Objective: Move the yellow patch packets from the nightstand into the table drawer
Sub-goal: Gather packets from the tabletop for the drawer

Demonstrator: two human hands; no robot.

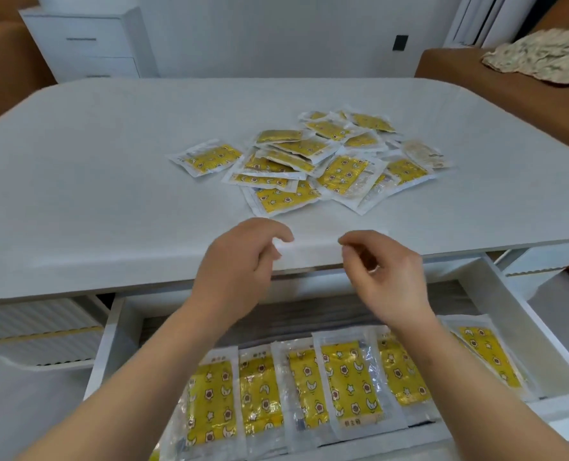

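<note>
In the drawer [516,314] we have a row of yellow patch packets [349,380], a pile [309,161] awaits on the surface [93,194], our fingers [276,232] slack, empty.

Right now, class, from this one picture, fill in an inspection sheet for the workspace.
Surface: white tabletop, open drawer below its front edge.
Job's things: loose pile of yellow packets on the tabletop, one packet apart on its left; a row of packets in the drawer.
Clutter: nothing seen.
Hands: left hand and right hand empty, fingers loosely curled, above the table's front edge.
Cables: nothing seen.
Surroundings: white cabinet behind left; brown sofa with patterned cloth at right; dark wall socket.
</note>
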